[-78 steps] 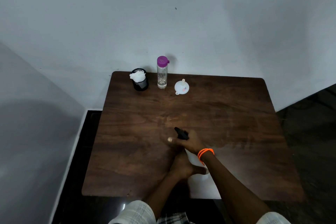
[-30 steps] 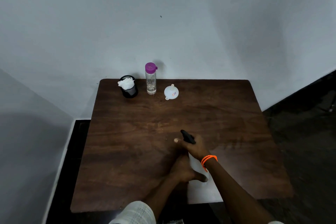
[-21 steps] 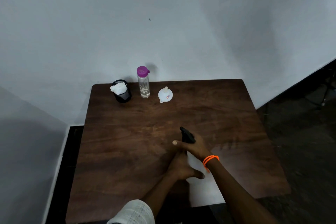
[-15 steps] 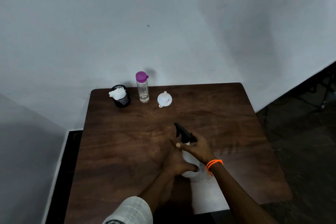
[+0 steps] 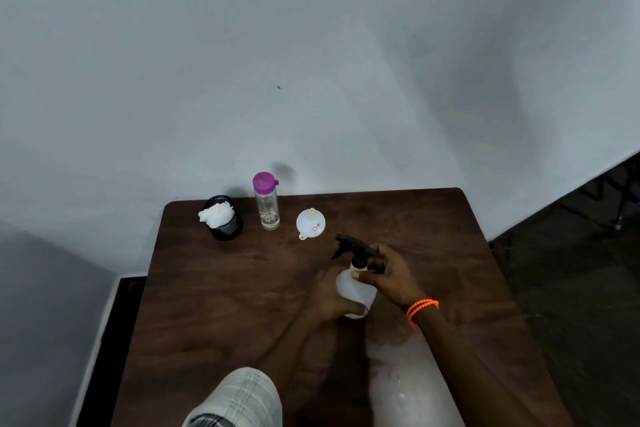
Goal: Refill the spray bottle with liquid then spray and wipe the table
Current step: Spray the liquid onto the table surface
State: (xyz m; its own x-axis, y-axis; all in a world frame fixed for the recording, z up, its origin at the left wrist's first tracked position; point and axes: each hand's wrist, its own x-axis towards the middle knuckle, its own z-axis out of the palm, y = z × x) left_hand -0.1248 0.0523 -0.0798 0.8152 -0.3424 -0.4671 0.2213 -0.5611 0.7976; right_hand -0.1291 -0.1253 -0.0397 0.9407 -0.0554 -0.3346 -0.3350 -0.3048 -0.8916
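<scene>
Spray bottle (image 5: 355, 291) white, translucent, upright; black trigger head.

Beyond the far edge of the table (image 5: 225, 288), a plain pale grey wall (image 5: 311, 45), bare but for one small dark speck (image 5: 278, 87) above the far-left corner. Off the left edge, a second grey wall face (image 5: 45, 305), in shadow. Below it, along that same edge, a strip of dark glossy floor (image 5: 104, 340). Past the right edge, more dark floor, with thin metal legs (image 5: 623, 204) of some furniture near the far-right corner, too dim to identify.
</scene>
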